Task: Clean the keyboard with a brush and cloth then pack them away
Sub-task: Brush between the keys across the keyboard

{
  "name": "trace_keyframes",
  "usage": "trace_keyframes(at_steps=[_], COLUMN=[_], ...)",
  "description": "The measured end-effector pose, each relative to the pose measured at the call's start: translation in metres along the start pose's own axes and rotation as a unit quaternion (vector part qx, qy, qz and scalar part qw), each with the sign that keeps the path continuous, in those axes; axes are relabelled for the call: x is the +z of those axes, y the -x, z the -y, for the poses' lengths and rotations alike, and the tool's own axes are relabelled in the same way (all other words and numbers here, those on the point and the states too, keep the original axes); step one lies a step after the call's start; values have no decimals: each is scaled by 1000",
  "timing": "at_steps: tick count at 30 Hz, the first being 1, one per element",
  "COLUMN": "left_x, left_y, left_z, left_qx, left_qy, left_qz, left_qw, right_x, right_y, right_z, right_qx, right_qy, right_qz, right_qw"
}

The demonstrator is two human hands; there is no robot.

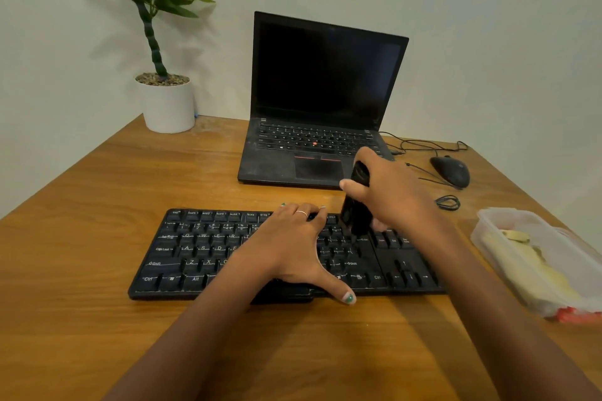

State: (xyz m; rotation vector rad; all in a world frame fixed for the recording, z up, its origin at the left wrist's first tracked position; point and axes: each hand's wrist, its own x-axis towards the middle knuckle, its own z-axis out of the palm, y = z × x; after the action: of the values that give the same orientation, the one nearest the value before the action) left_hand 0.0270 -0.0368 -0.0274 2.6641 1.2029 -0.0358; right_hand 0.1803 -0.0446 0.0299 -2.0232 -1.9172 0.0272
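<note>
Hands: two; right hand (395,192) clamped round one black brush (356,205), left hand (293,247) flat, fingers spread.
Keyboard (182,257): one, under both.
Container (534,257): one, right of the grip, at table edge (97,205).

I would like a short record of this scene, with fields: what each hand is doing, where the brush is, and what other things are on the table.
left hand: left hand lies flat on the keyboard, fingers spread, steadying it
right hand: right hand grips the brush
brush: upright, bristle end down on the keys at the keyboard's right part
container: plastic container at the table's right edge, something yellow inside
other things: laptop open with dark screen, mouse, potted plant
surface: wooden table
</note>
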Motion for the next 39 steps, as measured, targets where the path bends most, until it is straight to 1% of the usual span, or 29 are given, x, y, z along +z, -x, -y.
trace_keyframes(at_steps=[1, 2, 4, 6, 8, 10, 12, 13, 14, 15, 17, 18, 19, 20, 21, 23, 24, 25, 26, 27, 29, 30, 31, 32, 34, 35, 36, 37, 39], left_x=[0, 0, 0, 0, -1, 0, 1, 1, 1, 1, 1, 1, 1, 1, 1, 1, 1, 1, 1, 1, 0, 1, 1, 2, 3, 3, 1, -1, -2], left_y=[0, 0, 0, -1, -1, -1, -1, -1, -1, -1, -1, -1, -1, -1, -1, -1, -1, -1, -1, -1, 0, 0, 0, 0, 0, 1, 1, 2, 1], left_z=[0, 0, 0, -1, -1, 0, 0, 0, 0, 0, 0, 1, 1, 1, 1, 1, 1, 1, 0, 0, -1, -2, -4, -4, -4, -4, -2, 0, 1], left_qx=[1, 1, -1, -3, -4, -4, -4, -2, -2, -2, -3, -3, -3, -3, -3, -1, 0, 0, 0, -2, -3, -3, -1, 2, 7, 7, 5, 2, -2], left_qy=[-1, -3, -5, -6, -6, -5, -5, -6, -6, -5, -4, -4, -4, -5, -7, -12, -13, -14, -13, -11, -10, -10, -11, -13, -16, -16, -18, -18, -15], left_qz=[-1, -2, -1, -2, -3, -3, -2, -1, -2, -3, -5, -6, -7, -7, -7, -9, -10, -10, -9, -8, -5, -3, -1, 0, 0, -1, -7, -11, -11], left_qw=[1000, 1000, 1000, 1000, 1000, 1000, 1000, 1000, 1000, 1000, 1000, 1000, 1000, 1000, 1000, 1000, 1000, 1000, 1000, 1000, 1000, 1000, 1000, 1000, 1000, 1000, 1000, 1000, 1000], right_x=[-3, -2, 9, 21, 21, 7, -8, -10, -7, 0, 19, 27, 29, 24, 16, -2, -7, -7, -3, 5, 23, 27, 24, 17, 0, -6, -7, -4, 13], right_y=[0, 0, -2, -4, -6, -5, -3, -3, -4, -5, -6, -7, -7, -8, -8, -8, -8, -9, -10, -11, -10, -8, -7, -6, -5, -4, -6, -7, -11], right_z=[1, 3, 6, 7, 5, 0, 1, 2, 3, 5, 5, 5, 3, 2, 0, -1, -1, 0, 1, 1, 0, -2, -5, -8, -10, -9, -5, 0, 4], right_qx=[3, 0, -12, -14, -13, -4, 7, 11, 7, 1, -18, -30, -33, -27, -13, 17, 28, 27, 17, 6, -15, -19, -15, -1, 31, 40, 36, 22, -7], right_qy=[22, 41, 41, -3, -32, -23, 2, 21, 38, 46, 24, 8, -7, -22, -35, -43, -28, -8, 9, 12, -30, -55, -72, -82, -77, -63, -50, -34, -17], right_qz=[25, 19, -44, -98, -105, -50, 45, 63, 46, 3, -87, -116, -127, -119, -87, 25, 63, 64, 30, -21, -93, -105, -99, -73, 33, 72, 75, 45, -55], right_qw=[999, 999, 998, 995, 994, 998, 999, 998, 998, 999, 996, 993, 991, 992, 996, 999, 997, 998, 999, 1000, 995, 993, 992, 994, 996, 995, 995, 998, 998])
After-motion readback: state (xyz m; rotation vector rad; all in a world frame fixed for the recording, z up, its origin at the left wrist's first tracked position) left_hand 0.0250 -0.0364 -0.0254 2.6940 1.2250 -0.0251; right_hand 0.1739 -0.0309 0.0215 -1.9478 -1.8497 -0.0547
